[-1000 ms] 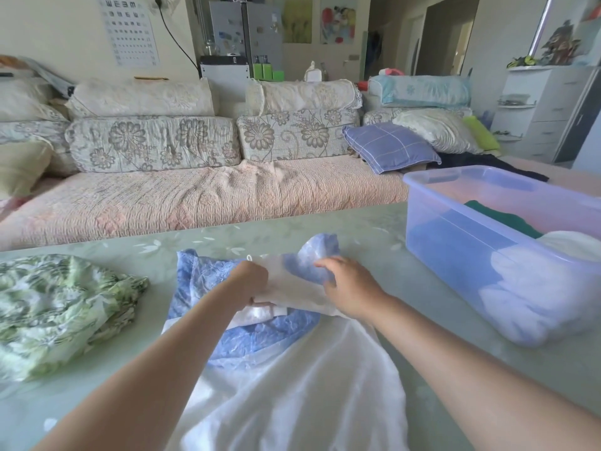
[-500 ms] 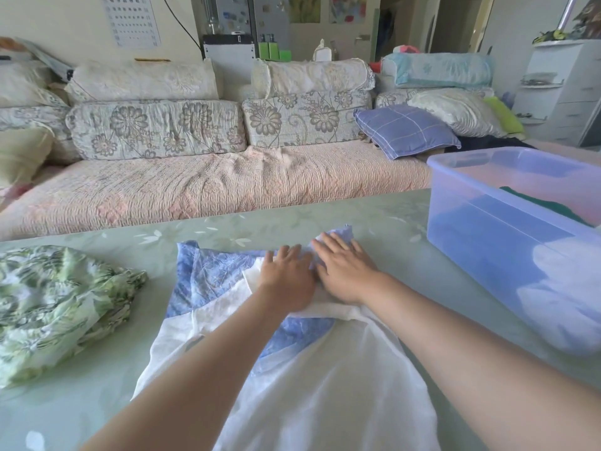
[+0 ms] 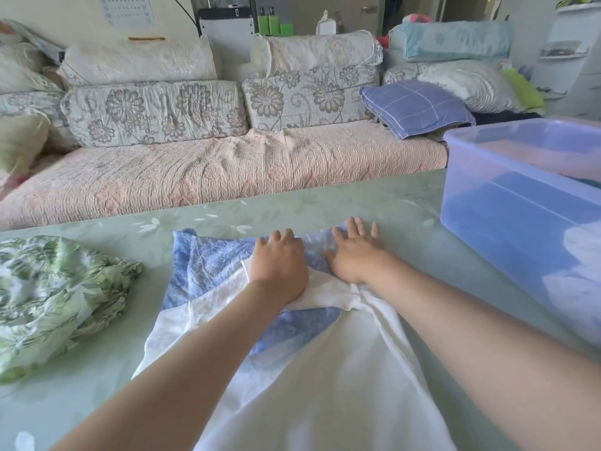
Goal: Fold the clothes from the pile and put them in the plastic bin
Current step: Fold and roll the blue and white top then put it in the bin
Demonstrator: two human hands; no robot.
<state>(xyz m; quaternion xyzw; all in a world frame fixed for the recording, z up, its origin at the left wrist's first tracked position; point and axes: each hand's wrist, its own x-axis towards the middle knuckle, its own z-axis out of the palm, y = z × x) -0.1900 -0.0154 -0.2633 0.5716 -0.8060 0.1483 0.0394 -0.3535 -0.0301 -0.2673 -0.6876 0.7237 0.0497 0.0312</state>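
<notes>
Worktop (image 3: pixel 325 203): pale green.
Garment (image 3: pixel 211 271): blue-and-white, spread at centre beneath both hands.
Plastic bin (image 3: pixel 487 190): right of garment, clothes inside.
Pile (image 3: pixel 55 297): green print, left, apart.
Left hand (image 3: pixel 279 265): flat, pressing garment's far end.
Right hand (image 3: pixel 354 255): flat, fingers spread, just beside left.

Both arms are stretching forward, bare forearms angling in toward each other. The left hand (image 3: pixel 279 266) is lying palm down, fingers close together and pressing flat. The right hand (image 3: pixel 356 252) is sitting just beside it, also palm down, fingers straight and fanning out a little.
</notes>
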